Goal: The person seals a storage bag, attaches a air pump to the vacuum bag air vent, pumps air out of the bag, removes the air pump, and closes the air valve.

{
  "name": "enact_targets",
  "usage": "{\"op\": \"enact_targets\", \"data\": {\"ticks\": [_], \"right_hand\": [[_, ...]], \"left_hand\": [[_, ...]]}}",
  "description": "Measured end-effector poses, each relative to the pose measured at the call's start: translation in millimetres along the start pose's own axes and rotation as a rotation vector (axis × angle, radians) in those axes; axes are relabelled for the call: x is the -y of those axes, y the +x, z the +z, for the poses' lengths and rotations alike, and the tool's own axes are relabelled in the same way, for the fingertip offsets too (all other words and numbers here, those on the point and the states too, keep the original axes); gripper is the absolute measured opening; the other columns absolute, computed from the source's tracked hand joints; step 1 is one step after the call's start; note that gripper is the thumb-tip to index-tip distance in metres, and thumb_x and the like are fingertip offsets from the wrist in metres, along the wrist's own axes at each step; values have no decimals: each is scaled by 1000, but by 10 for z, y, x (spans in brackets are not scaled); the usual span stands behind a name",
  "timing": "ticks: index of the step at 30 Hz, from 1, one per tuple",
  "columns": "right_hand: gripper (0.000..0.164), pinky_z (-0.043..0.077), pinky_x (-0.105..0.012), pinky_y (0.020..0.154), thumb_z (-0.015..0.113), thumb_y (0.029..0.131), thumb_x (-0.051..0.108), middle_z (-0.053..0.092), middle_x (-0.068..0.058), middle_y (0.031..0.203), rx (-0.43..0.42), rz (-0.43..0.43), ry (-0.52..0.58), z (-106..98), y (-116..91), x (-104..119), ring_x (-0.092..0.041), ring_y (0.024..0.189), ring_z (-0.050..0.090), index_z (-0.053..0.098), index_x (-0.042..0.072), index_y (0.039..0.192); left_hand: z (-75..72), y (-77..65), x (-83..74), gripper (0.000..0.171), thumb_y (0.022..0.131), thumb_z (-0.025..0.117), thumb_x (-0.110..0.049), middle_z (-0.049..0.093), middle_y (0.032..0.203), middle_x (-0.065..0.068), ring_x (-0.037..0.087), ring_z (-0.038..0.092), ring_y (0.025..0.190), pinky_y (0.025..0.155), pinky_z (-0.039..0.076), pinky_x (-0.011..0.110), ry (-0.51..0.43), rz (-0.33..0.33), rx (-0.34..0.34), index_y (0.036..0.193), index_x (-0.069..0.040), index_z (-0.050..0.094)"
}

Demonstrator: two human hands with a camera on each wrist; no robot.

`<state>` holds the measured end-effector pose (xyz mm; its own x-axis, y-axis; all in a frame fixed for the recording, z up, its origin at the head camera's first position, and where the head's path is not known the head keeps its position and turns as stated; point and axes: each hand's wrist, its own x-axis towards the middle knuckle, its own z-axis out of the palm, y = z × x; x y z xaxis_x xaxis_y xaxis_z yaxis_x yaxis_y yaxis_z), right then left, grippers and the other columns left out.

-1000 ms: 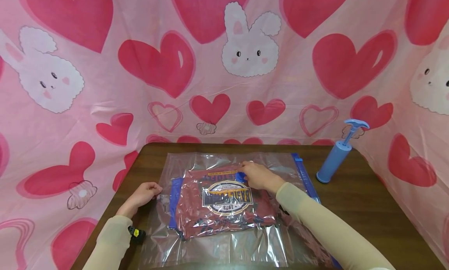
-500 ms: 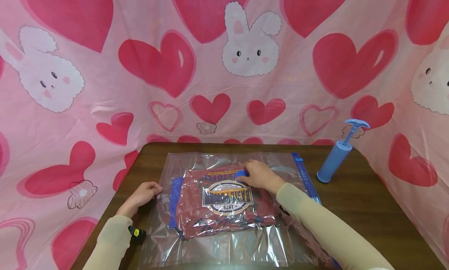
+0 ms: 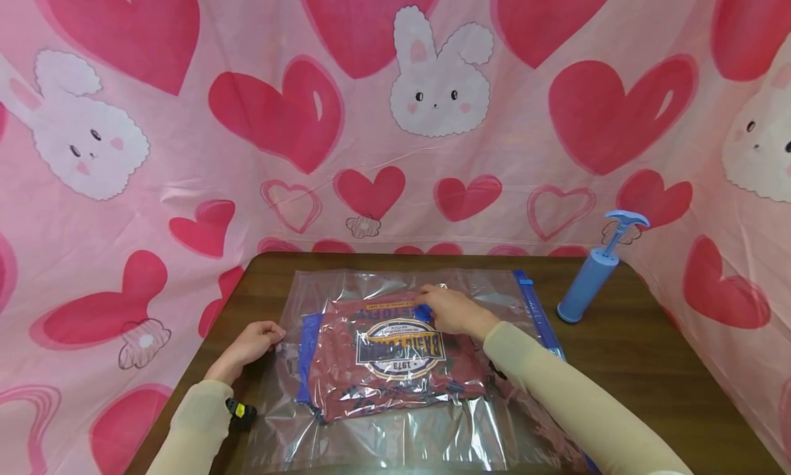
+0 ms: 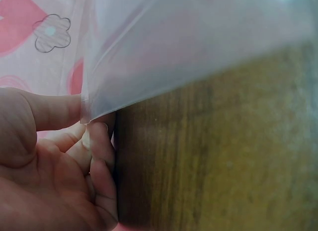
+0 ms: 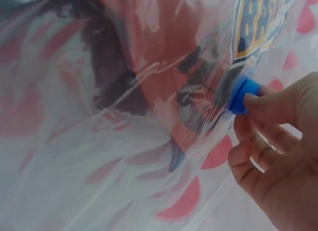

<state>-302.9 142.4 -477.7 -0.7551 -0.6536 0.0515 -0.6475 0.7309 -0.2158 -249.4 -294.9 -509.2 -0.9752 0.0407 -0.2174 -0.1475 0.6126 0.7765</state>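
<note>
A large clear plastic storage bag (image 3: 346,444) lies flat on the table, with a folded red garment (image 3: 336,341) printed with a logo and "1973" inside it. My right hand (image 3: 457,311) pinches the round blue valve cap (image 5: 243,96) on the bag's top face, thumb on one side and curled fingers on the other. At the bag's left edge, my left hand (image 3: 250,346) pinches the film between thumb and finger. In the left wrist view, a corner of the film (image 4: 114,92) rises from that pinch over the wood.
A light blue hand pump (image 3: 588,283) stands upright at the back right of the brown wooden table (image 3: 655,379). Along the bag's right side runs a blue zip seal (image 3: 536,310). Pink heart-patterned cloth (image 3: 371,138) hangs behind and beside the table.
My right fingers have shifted round the blue cap, moving to its right side and then back over its top. The left hand and the bag have stayed in place.
</note>
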Motion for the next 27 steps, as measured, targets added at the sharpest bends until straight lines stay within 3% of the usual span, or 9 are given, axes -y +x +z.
{"op": "enact_targets", "data": {"ticks": [5,8,12,16,20,23,27], "right_hand": [[41,55,-51,99,80,90,4,64,-12,129,-2,55,-32,33,19,9,-32,111,68,75,12,130],[36,56,-49,97,81,95,16,67,-11,122,-19,106,-46,48,25,9,-30,108,69,75,10,129],[28,57,-41,83,82,95,33,69,-3,96,-66,191,-3,80,36,-13,-20,86,65,77,9,108],[33,54,-36,74,82,92,44,63,4,80,-77,234,67,81,38,-60,-15,73,58,74,12,96],[45,57,-42,91,83,92,40,72,-4,105,-33,173,52,21,17,-82,-22,95,69,74,6,121],[53,51,-52,105,81,95,25,66,-14,135,28,117,44,-34,-4,-68,-33,123,64,65,6,141],[55,47,-56,109,75,94,5,59,-17,146,73,84,58,-69,-16,-39,-38,133,58,62,11,147]], "left_hand": [[5,-11,9,19,105,56,-8,63,90,8,26,58,89,78,48,35,1,-9,6,101,5,69],[7,1,18,19,106,56,-8,64,88,7,25,58,88,79,49,35,-6,-11,4,101,5,69],[6,20,35,19,106,56,-8,64,87,6,25,58,88,79,49,34,-6,-8,6,101,5,69],[-1,25,19,20,106,56,-9,64,89,7,25,58,88,79,49,35,-4,-5,10,102,5,69],[-6,21,11,20,106,56,-9,64,86,6,24,58,86,78,48,35,-11,4,14,102,6,69],[-5,16,16,19,106,56,-8,64,83,5,23,57,84,77,47,34,-13,13,17,101,6,68],[-2,17,17,19,106,57,-9,64,83,6,23,57,84,78,47,34,-17,11,13,100,5,68]]}}
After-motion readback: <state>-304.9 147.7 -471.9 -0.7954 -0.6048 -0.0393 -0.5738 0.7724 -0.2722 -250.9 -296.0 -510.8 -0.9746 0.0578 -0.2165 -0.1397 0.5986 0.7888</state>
